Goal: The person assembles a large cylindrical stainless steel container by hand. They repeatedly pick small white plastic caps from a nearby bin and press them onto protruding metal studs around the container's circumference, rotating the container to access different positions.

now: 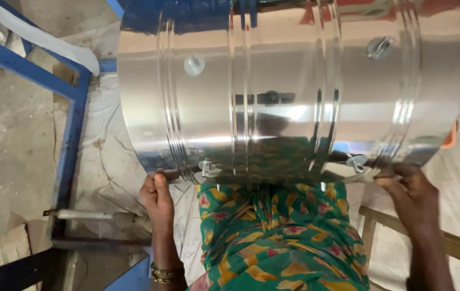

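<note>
In the head view, a large shiny steel drum (294, 86) lies on its side across the person's lap, filling most of the upper picture. Raised ribs run around its polished wall, and small round metal fittings with wing-shaped tabs sit on it, two near the top and two along the lower edge.

The left hand (157, 196) grips the drum's lower edge near its left end, thumb up against the metal and fingers curled under it, just beside one lower fitting (207, 167). Bangles circle that wrist.

The right hand (410, 196) holds the lower edge near the right end, fingers bent around the rim close to the other lower fitting (357, 160); how tightly they close underneath cannot be told.

Below the drum, green cloth with a yellow and pink flower print (283, 237) covers the lap. A blue metal frame (68, 102) stands at the left on a rough, stained concrete floor (9, 140). A wooden frame (456, 242) shows at the lower right.
</note>
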